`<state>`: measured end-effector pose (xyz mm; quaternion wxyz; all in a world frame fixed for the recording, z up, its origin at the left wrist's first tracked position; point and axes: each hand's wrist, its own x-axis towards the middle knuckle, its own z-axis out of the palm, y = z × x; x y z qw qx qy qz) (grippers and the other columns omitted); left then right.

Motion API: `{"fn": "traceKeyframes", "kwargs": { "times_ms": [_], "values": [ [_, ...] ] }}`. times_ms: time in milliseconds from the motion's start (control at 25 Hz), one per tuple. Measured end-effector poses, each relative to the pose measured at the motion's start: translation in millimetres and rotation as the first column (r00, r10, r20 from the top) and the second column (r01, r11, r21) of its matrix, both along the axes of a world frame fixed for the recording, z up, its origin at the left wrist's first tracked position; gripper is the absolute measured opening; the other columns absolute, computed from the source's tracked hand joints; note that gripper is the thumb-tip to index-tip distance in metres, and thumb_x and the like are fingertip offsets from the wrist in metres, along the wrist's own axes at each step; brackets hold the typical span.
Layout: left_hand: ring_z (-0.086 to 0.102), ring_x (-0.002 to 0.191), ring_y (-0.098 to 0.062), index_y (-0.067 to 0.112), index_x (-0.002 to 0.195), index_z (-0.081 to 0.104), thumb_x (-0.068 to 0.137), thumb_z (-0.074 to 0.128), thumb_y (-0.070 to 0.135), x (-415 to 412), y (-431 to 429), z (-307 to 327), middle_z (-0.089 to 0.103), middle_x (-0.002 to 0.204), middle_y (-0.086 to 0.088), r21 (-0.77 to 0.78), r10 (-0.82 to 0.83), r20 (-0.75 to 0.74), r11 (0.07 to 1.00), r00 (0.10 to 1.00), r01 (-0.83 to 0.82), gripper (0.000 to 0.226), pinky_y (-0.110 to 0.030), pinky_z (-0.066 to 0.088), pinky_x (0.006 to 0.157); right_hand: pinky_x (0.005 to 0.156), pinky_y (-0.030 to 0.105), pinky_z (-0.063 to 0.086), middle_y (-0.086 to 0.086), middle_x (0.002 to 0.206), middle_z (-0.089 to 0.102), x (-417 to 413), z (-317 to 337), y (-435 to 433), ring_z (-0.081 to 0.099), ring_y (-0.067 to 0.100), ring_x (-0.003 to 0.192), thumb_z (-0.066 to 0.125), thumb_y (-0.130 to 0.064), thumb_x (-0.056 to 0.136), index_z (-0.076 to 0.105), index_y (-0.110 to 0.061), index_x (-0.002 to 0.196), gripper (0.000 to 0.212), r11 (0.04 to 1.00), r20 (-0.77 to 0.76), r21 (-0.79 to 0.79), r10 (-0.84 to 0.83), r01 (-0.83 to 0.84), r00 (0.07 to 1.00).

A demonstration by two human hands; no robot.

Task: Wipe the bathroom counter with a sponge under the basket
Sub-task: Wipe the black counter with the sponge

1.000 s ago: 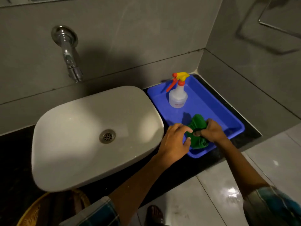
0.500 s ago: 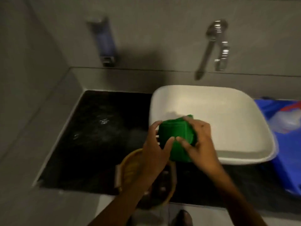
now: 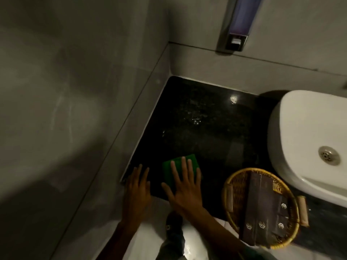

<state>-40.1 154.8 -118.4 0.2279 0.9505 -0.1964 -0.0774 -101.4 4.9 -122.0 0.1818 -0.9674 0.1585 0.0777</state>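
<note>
A green sponge (image 3: 169,167) lies flat on the black counter (image 3: 202,119), near its front left corner. My right hand (image 3: 185,182) presses on the sponge with flat, spread fingers. To its left, my left hand (image 3: 138,186) rests flat on the counter's front edge, holding nothing. A round wicker basket (image 3: 236,186) with dark packets in it sits at the counter's front edge, to the right of the sponge and apart from it.
A white basin (image 3: 300,139) with a metal drain stands at the right. A soap dispenser (image 3: 237,25) hangs on the back wall. Grey tiled walls close in the left and back. Pale floor and a shoe (image 3: 173,222) show below.
The sponge has gone from both hands in front of the basin down onto the counter's left part. The view has swung left, and the basket now lies to the right.
</note>
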Motion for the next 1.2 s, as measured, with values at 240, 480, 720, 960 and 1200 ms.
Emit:
{"fn": "traceKeyframes", "kwargs": {
  "times_ms": [240, 480, 720, 960, 1200],
  "values": [
    [0.033, 0.141, -0.031, 0.013, 0.139, 0.045, 0.098, 0.024, 0.044, 22.8, 5.3, -19.6, 0.038, 0.151, -0.015, 0.046, -0.112, 0.049, 0.993, 0.992, 0.110, 0.056, -0.049, 0.036, 0.112, 0.115, 0.057, 0.005, 0.011, 0.163, 0.006, -24.1, -19.6, 8.8, 0.003, 0.030, 0.150, 0.030, -0.058, 0.091, 0.009, -0.035, 0.152, 0.068, 0.994, 0.109, -0.061, -0.079, 0.086, 0.991],
    [0.028, 0.144, -0.025, 0.015, 0.141, 0.042, 0.095, 0.029, 0.044, 43.3, -47.0, -19.5, 0.036, 0.154, -0.011, 0.066, -0.121, 0.042, 0.991, 0.992, 0.118, 0.056, -0.046, 0.024, 0.119, 0.115, 0.065, 0.006, 0.020, 0.161, 0.002, 72.5, -6.1, -76.6, -0.001, 0.036, 0.148, 0.043, -0.047, 0.094, 0.012, -0.029, 0.152, 0.068, 0.732, 0.059, 0.048, -0.681, 0.679, 0.730],
    [0.019, 0.147, -0.019, 0.019, 0.147, 0.029, 0.092, 0.037, 0.052, 42.1, -44.1, -29.8, 0.026, 0.158, -0.003, 0.080, 0.036, 0.073, 0.996, 0.997, -0.042, 0.064, -0.041, 0.019, 0.121, 0.114, 0.066, 0.003, 0.013, 0.163, -0.001, 171.3, -0.5, -104.9, -0.004, 0.036, 0.148, 0.042, -0.044, 0.095, 0.012, -0.036, 0.151, 0.064, 0.918, 0.040, 0.074, -0.394, 0.391, 0.918],
    [0.017, 0.147, -0.025, 0.009, 0.149, 0.022, 0.092, 0.023, 0.054, 42.9, -46.9, -29.6, 0.023, 0.159, -0.014, 0.186, 0.025, 0.075, 0.982, 0.997, -0.039, 0.073, -0.045, 0.016, 0.120, 0.116, 0.061, 0.010, 0.008, 0.162, 0.013, 117.6, -17.9, -36.8, 0.008, 0.031, 0.149, 0.037, -0.053, 0.090, 0.017, -0.043, 0.148, 0.062, 0.994, 0.106, -0.085, 0.083, -0.075, 0.991],
    [0.015, 0.149, -0.027, 0.009, 0.148, 0.027, 0.094, 0.035, 0.047, 79.3, -93.3, -23.4, 0.021, 0.159, -0.014, 0.125, -0.137, 0.093, 0.984, 0.986, 0.125, 0.067, -0.049, 0.021, 0.120, 0.115, 0.066, 0.007, 0.015, 0.162, 0.011, 123.7, -9.9, -170.2, 0.005, 0.035, 0.149, 0.045, -0.043, 0.095, 0.023, -0.033, 0.150, 0.060, 0.786, 0.094, -0.073, -0.607, 0.614, 0.789]
  ]
}}
